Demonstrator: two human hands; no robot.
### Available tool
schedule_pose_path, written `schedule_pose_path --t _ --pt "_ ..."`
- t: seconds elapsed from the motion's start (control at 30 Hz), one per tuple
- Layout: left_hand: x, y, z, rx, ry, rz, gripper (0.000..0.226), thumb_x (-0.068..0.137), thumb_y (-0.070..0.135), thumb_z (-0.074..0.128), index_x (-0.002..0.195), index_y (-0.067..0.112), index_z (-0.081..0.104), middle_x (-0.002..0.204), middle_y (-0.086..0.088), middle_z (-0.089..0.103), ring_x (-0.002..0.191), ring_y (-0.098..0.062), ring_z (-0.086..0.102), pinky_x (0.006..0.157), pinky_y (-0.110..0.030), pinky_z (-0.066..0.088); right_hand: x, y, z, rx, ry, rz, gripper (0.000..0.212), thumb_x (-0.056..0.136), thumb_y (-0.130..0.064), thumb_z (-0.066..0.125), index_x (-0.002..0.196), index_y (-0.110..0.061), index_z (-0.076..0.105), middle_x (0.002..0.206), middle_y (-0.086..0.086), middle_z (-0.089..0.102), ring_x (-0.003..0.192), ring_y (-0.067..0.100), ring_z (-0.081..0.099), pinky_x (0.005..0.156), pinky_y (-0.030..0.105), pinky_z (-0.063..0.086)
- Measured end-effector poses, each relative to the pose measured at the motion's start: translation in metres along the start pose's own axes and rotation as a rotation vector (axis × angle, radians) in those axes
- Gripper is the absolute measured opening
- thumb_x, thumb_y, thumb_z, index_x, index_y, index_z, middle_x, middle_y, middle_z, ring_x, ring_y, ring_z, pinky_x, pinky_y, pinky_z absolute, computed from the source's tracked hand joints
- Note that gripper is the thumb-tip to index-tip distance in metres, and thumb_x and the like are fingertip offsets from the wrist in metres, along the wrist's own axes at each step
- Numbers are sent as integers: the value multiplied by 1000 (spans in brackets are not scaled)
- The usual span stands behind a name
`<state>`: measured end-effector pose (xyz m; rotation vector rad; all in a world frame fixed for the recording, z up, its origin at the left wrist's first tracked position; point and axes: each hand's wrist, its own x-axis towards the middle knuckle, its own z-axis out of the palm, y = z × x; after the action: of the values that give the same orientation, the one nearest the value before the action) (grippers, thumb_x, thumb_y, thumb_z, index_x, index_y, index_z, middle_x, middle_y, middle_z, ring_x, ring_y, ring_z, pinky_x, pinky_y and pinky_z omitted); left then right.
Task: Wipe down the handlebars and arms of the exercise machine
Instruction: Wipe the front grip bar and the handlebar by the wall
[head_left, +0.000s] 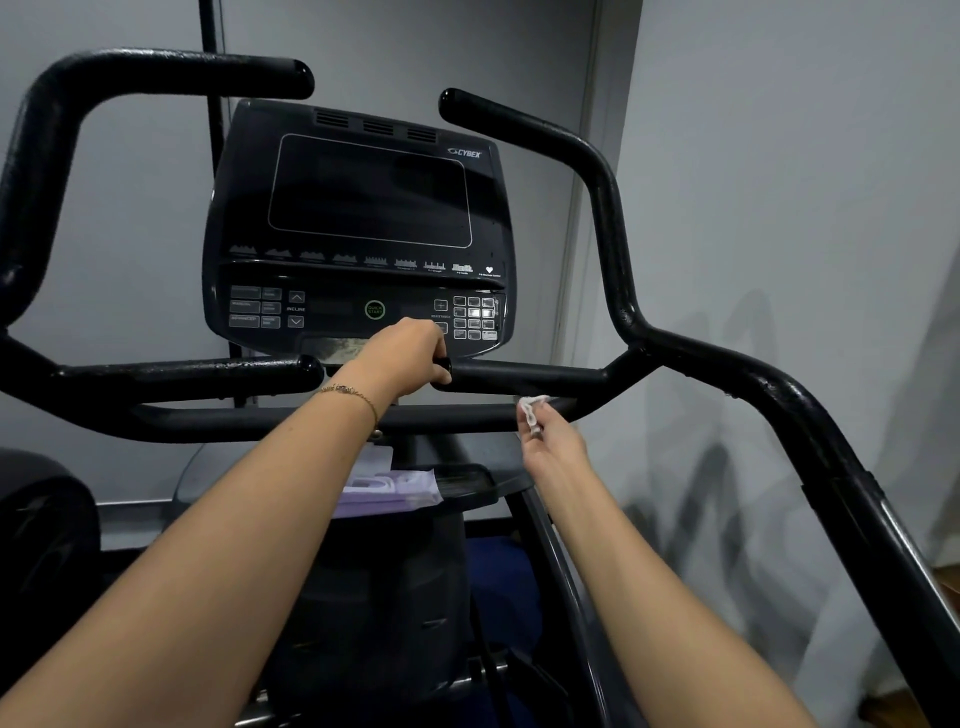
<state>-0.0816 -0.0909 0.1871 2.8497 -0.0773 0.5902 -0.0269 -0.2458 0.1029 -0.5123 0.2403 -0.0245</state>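
Observation:
A black exercise machine fills the view, with a dark console (363, 208) in the middle. My left hand (405, 358) is closed around the inner tip of the right inner handlebar (524, 375), just below the console. My right hand (550, 441) pinches a small crumpled white wipe (531, 410) and holds it against the lower crossbar (260, 420), under that same handlebar. The right moving arm (613, 218) rises beside the console and runs down to the lower right. The left moving arm (41, 156) curves up at the left edge.
A purple pack of wipes (389, 491) lies on the machine's tray (478, 483) below the crossbar. The left inner handlebar (182, 373) points toward the middle. A grey wall (779, 208) stands close behind and to the right. Wooden floor (945, 587) shows at the lower right.

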Motion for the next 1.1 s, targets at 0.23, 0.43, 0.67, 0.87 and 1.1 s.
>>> schedule_pose_path --t 0.23,0.43,0.67,0.87,1.1 --pt "2 -1 1 -2 -8 0 25 84 26 68 104 12 62 104 -7 64 91 -23 61 76 -32 50 25 -20 -6 65 115 -96 22 93 7 42 76 -5 47 78 10 48 68 16 52 63 23 55" --pt "2 -3 2 -4 2 9 24 83 26 69 102 13 63 103 -7 64 90 -24 62 78 -34 52 40 -34 -18 139 111 -86 18 92 7 46 77 -2 50 82 10 53 66 14 54 68 23 55" --pt "4 -5 2 -3 -6 8 24 82 28 70 100 14 62 102 -6 64 90 -22 61 78 -34 50 41 -40 -14 -31 70 -41 19 91 9 46 75 0 49 76 12 50 65 18 52 48 21 54" --pt "5 -6 0 0 -7 23 26 82 29 70 103 15 63 104 -5 64 93 -21 60 79 -32 49 35 -34 -11 -6 17 -11 21 93 9 44 75 -1 50 78 10 52 67 17 52 37 20 49" --pt "5 -8 1 -36 0 34 27 81 28 72 102 14 63 104 -3 62 93 -19 59 80 -31 49 15 -35 -45 -551 -78 -519 28 91 3 50 117 4 59 108 10 64 89 15 60 83 24 51"
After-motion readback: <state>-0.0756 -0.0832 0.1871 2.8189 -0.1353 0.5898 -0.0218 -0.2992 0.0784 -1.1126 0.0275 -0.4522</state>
